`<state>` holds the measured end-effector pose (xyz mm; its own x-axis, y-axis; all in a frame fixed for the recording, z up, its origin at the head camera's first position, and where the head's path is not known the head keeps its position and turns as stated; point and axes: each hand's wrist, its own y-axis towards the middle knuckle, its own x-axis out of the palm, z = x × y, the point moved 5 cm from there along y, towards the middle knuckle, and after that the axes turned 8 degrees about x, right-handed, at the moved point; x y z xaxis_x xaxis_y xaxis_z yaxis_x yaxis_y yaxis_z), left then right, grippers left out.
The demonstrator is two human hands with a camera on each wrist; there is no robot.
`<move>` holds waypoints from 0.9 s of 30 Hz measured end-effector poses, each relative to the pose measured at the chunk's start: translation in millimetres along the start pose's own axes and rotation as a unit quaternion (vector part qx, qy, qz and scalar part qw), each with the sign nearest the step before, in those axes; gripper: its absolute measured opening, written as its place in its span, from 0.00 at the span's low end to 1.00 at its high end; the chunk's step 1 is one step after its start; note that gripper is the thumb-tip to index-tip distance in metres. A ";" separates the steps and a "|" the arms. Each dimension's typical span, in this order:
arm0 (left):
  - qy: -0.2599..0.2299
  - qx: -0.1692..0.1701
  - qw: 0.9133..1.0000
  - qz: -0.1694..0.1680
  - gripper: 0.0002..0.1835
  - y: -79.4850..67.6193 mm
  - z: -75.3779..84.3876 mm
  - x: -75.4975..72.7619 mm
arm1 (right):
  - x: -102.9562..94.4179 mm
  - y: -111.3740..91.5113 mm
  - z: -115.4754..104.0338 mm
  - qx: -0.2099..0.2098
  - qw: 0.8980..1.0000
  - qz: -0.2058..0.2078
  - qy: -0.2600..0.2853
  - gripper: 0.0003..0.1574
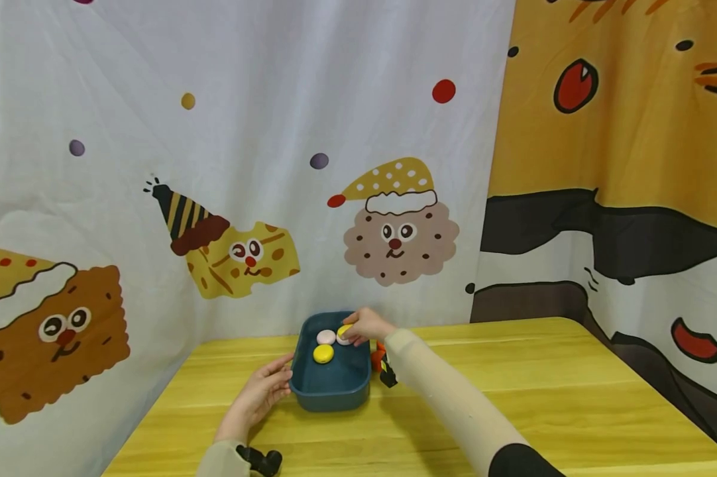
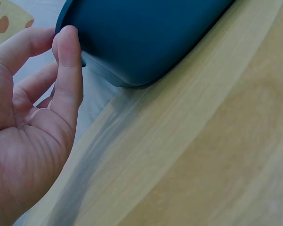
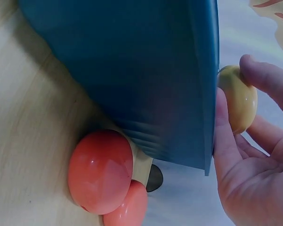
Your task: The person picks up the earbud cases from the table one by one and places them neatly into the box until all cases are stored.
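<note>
Now, yellow piece [image 3: 241,104] in right hand's [image 1: 366,326] pinch, blue bin's [image 1: 331,401] rim in left hand's [image 1: 258,392].

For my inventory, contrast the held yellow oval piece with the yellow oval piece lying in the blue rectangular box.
The right hand grips the held piece; the lying piece rests untouched. The hand partly hides the held piece; the lying piece shows whole. Both are yellow and rounded.

You are somewhere screened by sheets, home or studio you cannot tell; a white sheet [image 1: 251,139] with cartoon snacks [image 1: 400,245] hangs behind your wood-grained table [image 1: 573,384]; an orange cartoon sheet [image 1: 627,152] hangs at your right.
</note>
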<state>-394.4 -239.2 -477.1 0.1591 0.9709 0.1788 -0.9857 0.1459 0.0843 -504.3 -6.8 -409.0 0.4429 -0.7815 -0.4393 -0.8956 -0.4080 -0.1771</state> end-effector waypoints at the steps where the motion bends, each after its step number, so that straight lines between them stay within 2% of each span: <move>1: 0.001 0.000 1.000 0.001 0.35 -0.2 0.2 0.2 | 0.0 0.3 0.3 0.000 1.000 0.002 -0.001 0.32; 19: -0.007 0.001 1.000 -0.002 0.34 1.2 -0.6 -1.1 | 0.5 0.9 4.8 -0.005 1.000 -0.005 0.003 0.31; 27: -0.008 0.006 1.000 -0.014 0.35 0.2 0.6 1.0 | 0.7 0.7 5.3 -0.006 1.000 -0.009 0.014 0.28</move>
<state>-394.4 -238.4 -476.4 0.1880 0.9631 0.1926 -0.9800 0.1709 0.1020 -504.8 -5.2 -414.1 0.4593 -0.7869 -0.4121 -0.8874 -0.4266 -0.1745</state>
